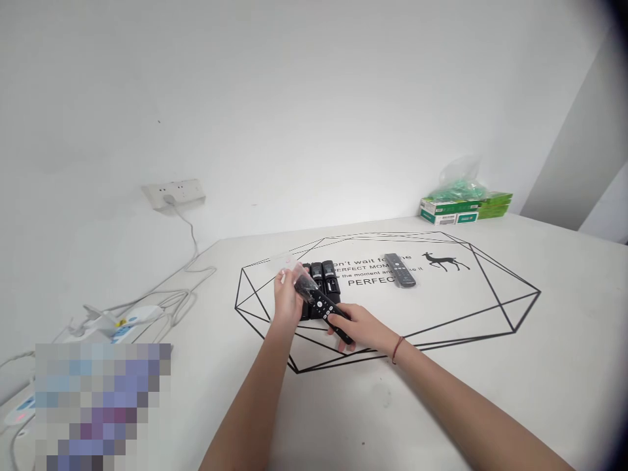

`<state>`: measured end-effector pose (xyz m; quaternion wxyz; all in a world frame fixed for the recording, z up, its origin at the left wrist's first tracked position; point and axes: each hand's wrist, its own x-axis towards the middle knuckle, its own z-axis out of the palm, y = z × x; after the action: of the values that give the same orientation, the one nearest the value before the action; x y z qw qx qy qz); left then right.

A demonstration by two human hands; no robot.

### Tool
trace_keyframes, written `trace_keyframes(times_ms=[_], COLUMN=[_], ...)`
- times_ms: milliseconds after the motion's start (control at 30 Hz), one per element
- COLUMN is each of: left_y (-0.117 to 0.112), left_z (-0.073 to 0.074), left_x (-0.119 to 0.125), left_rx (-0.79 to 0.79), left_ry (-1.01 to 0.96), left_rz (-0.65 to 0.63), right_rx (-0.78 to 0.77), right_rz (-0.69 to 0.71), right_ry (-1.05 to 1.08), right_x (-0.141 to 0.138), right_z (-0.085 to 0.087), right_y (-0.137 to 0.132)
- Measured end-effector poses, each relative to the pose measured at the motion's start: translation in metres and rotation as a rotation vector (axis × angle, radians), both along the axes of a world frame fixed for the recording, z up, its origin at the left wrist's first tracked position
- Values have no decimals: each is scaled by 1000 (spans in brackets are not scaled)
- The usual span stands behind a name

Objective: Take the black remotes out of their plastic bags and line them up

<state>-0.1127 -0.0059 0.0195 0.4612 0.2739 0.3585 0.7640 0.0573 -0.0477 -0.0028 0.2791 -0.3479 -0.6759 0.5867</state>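
Note:
My right hand grips the near end of a black remote control, which points away and to the left. My left hand pinches a clear plastic bag that covers the remote's far end. Just behind both hands, several more black remotes lie side by side on the white table. A single black remote lies apart to the right, on the printed lettering.
A black geometric line drawing with a deer is printed on the tabletop. Green and white boxes with a plastic bag on top sit at the far right edge. A wall socket, cables and power strips lie left.

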Motion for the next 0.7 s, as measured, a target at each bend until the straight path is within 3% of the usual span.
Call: trace_keyframes(times_ms=[133, 200, 267, 367, 467, 567, 700], left_y=[-11, -15, -16, -14, -11, -12, -20], left_z=[-1, -2, 0, 5, 8, 6, -6], left_x=[32, 41, 42, 30, 17, 21, 51], left_rx=[-33, -76, -103, -122, -168, -203, -164], left_ry=[116, 146, 120, -52, -183, -178, -51], left_rz=[-114, -160, -164, -111, -128, -207, -322], right_rx=[188, 182, 67, -148, -204, -31, 431], right_rz=[-127, -172, -106, 123, 213, 68, -244], right_ry=[-53, -15, 71, 198, 232, 189, 78], right_x=[6, 9, 11, 13, 10, 6, 7], right_z=[1, 3, 7, 13, 15, 12, 7], right_y=[2, 4, 5, 2, -3, -2, 6])
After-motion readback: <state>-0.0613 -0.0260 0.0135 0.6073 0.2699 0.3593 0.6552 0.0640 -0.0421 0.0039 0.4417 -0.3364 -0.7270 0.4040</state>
